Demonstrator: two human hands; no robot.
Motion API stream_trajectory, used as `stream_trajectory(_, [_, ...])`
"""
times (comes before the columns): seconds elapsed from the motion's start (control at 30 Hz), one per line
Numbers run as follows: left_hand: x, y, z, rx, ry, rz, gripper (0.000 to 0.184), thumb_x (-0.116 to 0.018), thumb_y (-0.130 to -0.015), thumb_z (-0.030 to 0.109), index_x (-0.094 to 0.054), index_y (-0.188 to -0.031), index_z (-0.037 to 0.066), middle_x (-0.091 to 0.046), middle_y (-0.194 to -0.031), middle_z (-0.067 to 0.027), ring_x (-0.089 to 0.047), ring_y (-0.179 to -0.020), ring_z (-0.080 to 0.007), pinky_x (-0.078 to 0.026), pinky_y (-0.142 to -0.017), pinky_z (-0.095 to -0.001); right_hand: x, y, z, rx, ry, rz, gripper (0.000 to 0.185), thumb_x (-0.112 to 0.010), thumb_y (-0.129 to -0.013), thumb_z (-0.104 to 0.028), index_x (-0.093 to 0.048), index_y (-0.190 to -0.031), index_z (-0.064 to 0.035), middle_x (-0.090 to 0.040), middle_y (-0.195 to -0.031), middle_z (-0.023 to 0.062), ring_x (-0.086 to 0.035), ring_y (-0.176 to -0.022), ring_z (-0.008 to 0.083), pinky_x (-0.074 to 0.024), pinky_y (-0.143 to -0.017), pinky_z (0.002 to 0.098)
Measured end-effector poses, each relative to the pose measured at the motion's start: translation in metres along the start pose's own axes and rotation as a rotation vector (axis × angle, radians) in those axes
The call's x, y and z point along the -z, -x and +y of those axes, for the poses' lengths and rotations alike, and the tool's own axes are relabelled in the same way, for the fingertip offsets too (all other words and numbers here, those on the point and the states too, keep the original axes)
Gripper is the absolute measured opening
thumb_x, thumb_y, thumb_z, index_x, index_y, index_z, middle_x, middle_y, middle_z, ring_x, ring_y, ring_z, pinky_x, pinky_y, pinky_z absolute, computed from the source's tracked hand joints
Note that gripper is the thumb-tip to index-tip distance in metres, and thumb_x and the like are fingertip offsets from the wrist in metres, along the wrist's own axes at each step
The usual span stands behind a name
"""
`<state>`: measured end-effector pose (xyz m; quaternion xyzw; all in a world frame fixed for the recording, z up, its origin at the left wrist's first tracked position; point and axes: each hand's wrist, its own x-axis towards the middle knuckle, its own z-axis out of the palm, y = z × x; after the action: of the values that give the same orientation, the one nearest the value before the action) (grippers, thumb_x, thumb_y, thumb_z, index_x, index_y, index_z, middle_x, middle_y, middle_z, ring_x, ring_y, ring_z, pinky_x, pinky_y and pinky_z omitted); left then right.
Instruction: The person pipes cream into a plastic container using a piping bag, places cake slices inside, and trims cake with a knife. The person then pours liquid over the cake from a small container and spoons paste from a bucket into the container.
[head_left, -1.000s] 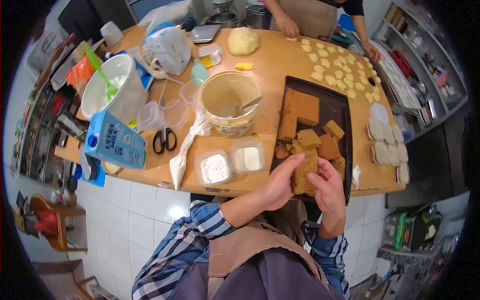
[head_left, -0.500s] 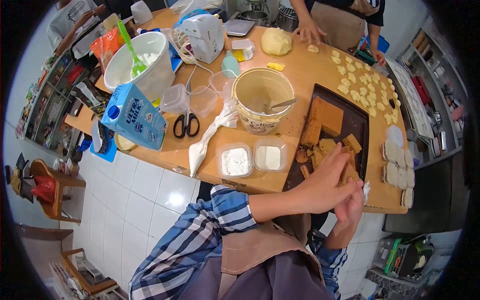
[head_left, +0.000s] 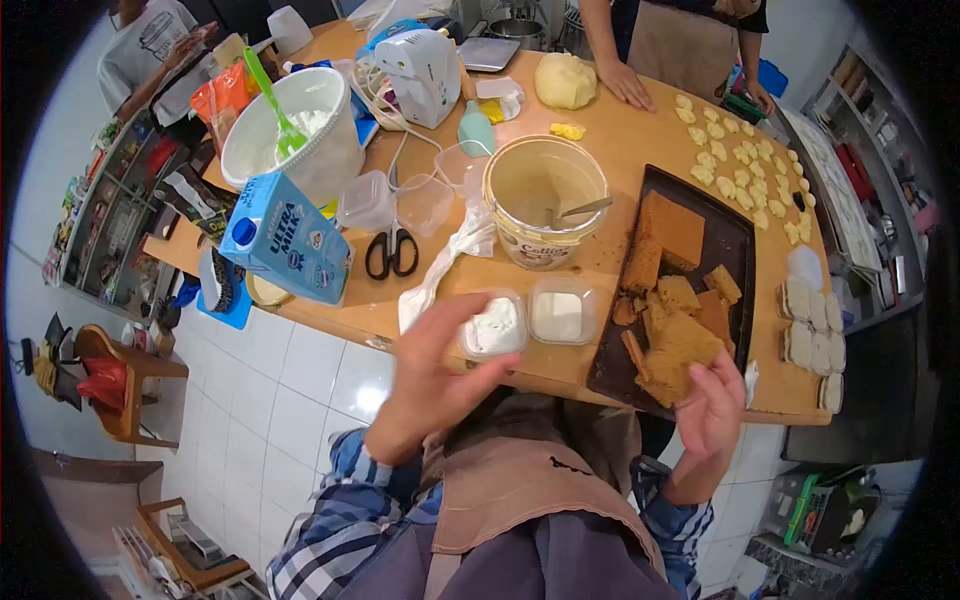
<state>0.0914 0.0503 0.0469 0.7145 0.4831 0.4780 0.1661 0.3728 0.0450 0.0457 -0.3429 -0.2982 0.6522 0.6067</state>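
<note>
My right hand [head_left: 712, 410] holds a flat piece of brown cake [head_left: 680, 355] by its edge, over the near end of a dark baking tray [head_left: 742, 225]. Larger cake blocks [head_left: 675, 230] and broken chunks lie in that tray. To the left, my left hand [head_left: 435, 365] has thumb and fingers spread around the near side of a small clear tub with white cream [head_left: 494, 326]; whether it touches the tub is unclear. A second tub with a pale, smooth filling [head_left: 558, 312] stands beside it. A piping bag [head_left: 445, 262] lies partly behind my left hand.
Behind the tubs stands an open bucket [head_left: 545, 200] with a utensil. Scissors [head_left: 391, 254], a milk carton [head_left: 285, 240] and a white bowl [head_left: 300, 130] are at the left. Dough pieces [head_left: 745, 165] and filled containers [head_left: 810, 325] are at the right. A co-worker's hand [head_left: 625, 85] rests near the dough ball [head_left: 565, 80].
My left hand has left the cake and moved left to the cream tub, its fingers opening. The cake piece stays in my right hand. The co-worker's hand has lowered onto the table.
</note>
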Motion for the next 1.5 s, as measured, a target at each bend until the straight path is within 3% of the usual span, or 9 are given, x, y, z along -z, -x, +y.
stream_trajectory(0.07, [0.017,0.016,-0.023,0.152,0.036,0.048,0.058,-0.080,-0.058,0.013,-0.053,-0.108,-0.002,-0.057,-0.103,-0.0153,-0.057,-0.092,-0.0254,-0.047,-0.077,-0.0315,-0.019,-0.010,0.020,-0.042,0.059,-0.057,0.041,-0.048,-0.078,0.004,-0.043,-0.118,0.0071,-0.053,-0.114,0.0151,-0.052,-0.105,0.0226,-0.0409,-0.091,0.0333])
stream_trajectory(0.17, [0.032,0.024,-0.030,0.157,0.029,0.031,0.062,-0.081,-0.056,0.014,-0.053,-0.109,-0.001,-0.055,-0.106,-0.0147,-0.056,-0.095,-0.0246,-0.046,-0.077,-0.0310,-0.049,-0.028,0.044,-0.174,0.115,-0.142,0.042,-0.051,-0.077,0.006,-0.044,-0.118,0.0057,-0.056,-0.109,0.0136,-0.054,-0.100,0.0194,-0.0435,-0.086,0.0303])
stream_trajectory(0.33, [0.029,0.027,-0.040,0.138,-0.031,-0.086,0.074,-0.082,-0.053,0.021,-0.049,-0.116,0.001,-0.051,-0.112,-0.0177,-0.050,-0.103,-0.0323,-0.042,-0.086,-0.0379,-0.087,-0.052,0.075,-0.284,0.241,-0.263,0.041,-0.054,-0.078,0.006,-0.044,-0.118,0.0052,-0.058,-0.102,0.0127,-0.056,-0.093,0.0161,-0.0460,-0.081,0.0279])
stream_trajectory(0.43, [0.025,0.021,-0.042,0.117,-0.118,-0.140,0.078,-0.083,-0.053,0.019,-0.046,-0.118,0.000,-0.051,-0.116,-0.0152,-0.050,-0.106,-0.0284,-0.042,-0.087,-0.0361,-0.097,-0.059,0.086,-0.311,0.329,-0.256,0.043,-0.054,-0.078,0.006,-0.042,-0.119,0.0050,-0.059,-0.100,0.0129,-0.057,-0.090,0.0161,-0.0471,-0.078,0.0269])
stream_trajectory(0.73, [0.017,0.019,-0.054,0.215,0.084,-0.177,0.096,-0.082,-0.053,0.015,-0.029,-0.132,0.002,-0.046,-0.123,-0.0153,-0.044,-0.113,-0.0295,-0.038,-0.094,-0.0373,-0.103,-0.072,0.103,-0.291,0.547,-0.295,0.049,-0.054,-0.077,0.005,-0.036,-0.122,0.0064,-0.059,-0.095,0.0156,-0.058,-0.084,0.0171,-0.0470,-0.072,0.0261])
stream_trajectory(1.03, [0.015,0.015,-0.060,0.226,0.105,-0.205,0.099,-0.081,-0.053,0.016,-0.025,-0.134,0.003,-0.049,-0.121,-0.0143,-0.043,-0.113,-0.0298,-0.035,-0.095,-0.0368,-0.109,-0.075,0.105,-0.324,0.667,-0.322,0.052,-0.053,-0.076,0.008,-0.035,-0.125,0.0036,-0.058,-0.100,0.0148,-0.057,-0.090,0.0168,-0.0461,-0.077,0.0257])
stream_trajectory(1.5, [0.013,0.012,-0.062,0.215,0.113,-0.211,0.097,-0.080,-0.055,0.014,-0.024,-0.134,0.001,-0.051,-0.115,-0.0143,-0.047,-0.108,-0.0297,-0.035,-0.094,-0.0367,-0.114,-0.074,0.107,-0.272,0.794,-0.397,0.056,-0.052,-0.078,0.005,-0.028,-0.129,0.0050,-0.056,-0.099,0.0157,-0.055,-0.091,0.0162,-0.0445,-0.077,0.0259])
